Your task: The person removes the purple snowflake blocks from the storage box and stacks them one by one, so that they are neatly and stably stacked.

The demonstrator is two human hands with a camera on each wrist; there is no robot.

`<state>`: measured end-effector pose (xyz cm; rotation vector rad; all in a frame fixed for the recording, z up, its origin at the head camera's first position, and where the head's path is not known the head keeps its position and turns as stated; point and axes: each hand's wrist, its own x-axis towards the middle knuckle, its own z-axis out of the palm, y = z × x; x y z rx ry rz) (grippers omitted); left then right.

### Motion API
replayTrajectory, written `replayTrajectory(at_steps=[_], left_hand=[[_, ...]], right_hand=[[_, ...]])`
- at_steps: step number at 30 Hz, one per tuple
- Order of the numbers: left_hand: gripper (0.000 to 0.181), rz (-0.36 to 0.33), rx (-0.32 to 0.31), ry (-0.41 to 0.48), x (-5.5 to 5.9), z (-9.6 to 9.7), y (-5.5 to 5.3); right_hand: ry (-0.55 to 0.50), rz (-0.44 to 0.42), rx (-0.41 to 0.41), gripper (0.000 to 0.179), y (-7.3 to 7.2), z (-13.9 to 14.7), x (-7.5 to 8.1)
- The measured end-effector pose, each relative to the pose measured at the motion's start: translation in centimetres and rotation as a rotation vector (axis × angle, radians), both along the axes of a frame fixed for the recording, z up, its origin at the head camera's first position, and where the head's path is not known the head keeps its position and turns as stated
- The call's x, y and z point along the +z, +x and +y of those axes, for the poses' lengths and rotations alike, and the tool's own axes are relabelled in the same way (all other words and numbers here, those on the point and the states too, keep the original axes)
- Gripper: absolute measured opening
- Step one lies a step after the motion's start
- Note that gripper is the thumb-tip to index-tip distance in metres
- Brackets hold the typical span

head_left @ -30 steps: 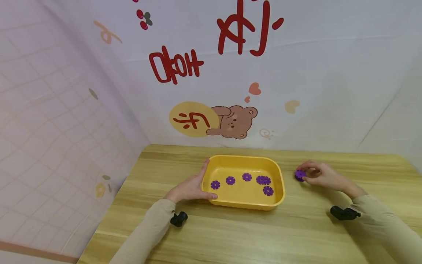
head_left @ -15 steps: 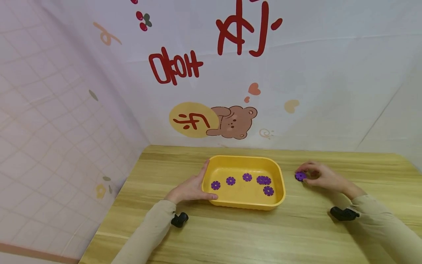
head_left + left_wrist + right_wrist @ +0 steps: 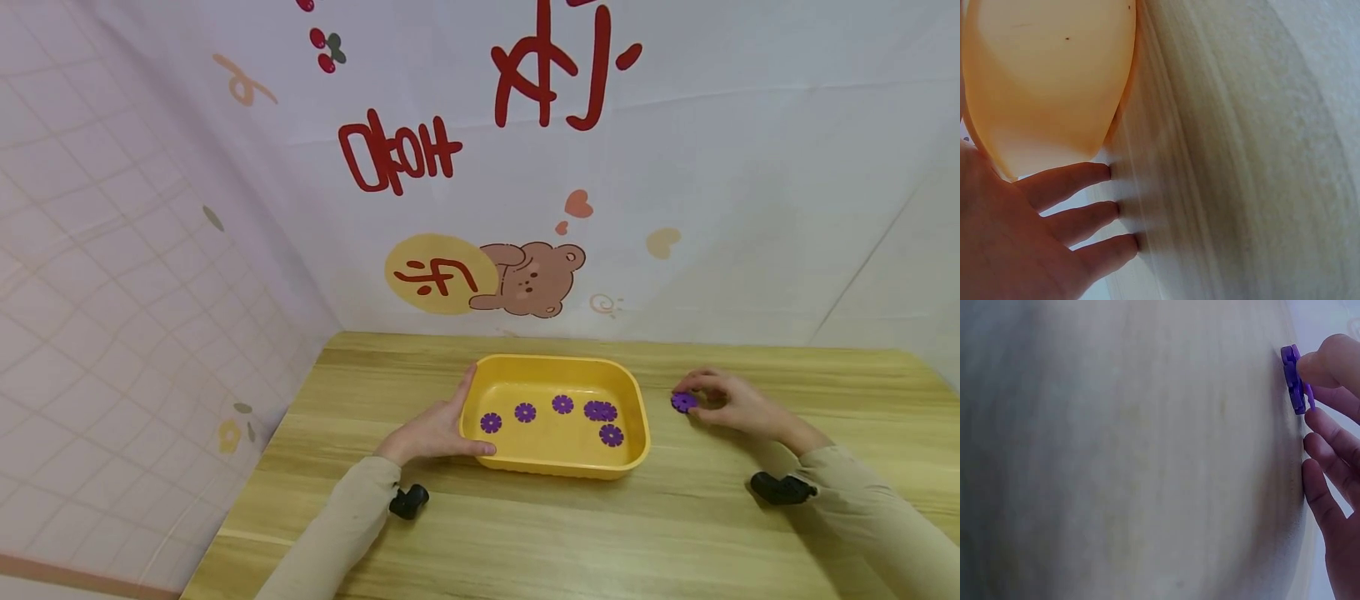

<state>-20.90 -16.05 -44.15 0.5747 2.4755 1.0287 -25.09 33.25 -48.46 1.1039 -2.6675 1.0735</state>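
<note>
The right hand (image 3: 738,407) pinches a small pile of purple, flower-shaped, plastic-looking discs (image 3: 683,402) to the right of the yellow, round-cornered plastic tray (image 3: 555,470); the left hand (image 3: 431,429) holds this tray at its left end, thumb on the near rim; in my judgement, the pinch should press gently and evenly, so that the layers do not slide; how many layers there are, or whether they touch the wood-grained table (image 3: 540,533), I cannot tell; the left wrist view cuts off most of the tray.
</note>
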Motion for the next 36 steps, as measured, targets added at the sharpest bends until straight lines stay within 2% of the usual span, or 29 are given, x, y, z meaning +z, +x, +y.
replayTrajectory(at_steps=[17,24,36], left_hand=[[0.126,0.002,0.002,-0.007,0.1,-0.1,0.1],[0.127,-0.001,0.005,0.0,0.0,-0.1,0.1],[0.127,-0.001,0.003,-0.008,0.0,-0.1,0.0]], right_hand=[[-0.008,-0.027,-0.01,0.033,0.0,0.0,0.0],[-0.005,-0.012,-0.007,0.035,-0.3,0.3,-0.3],[-0.042,-0.003,-0.01,0.032,-0.2,-0.6,0.8]])
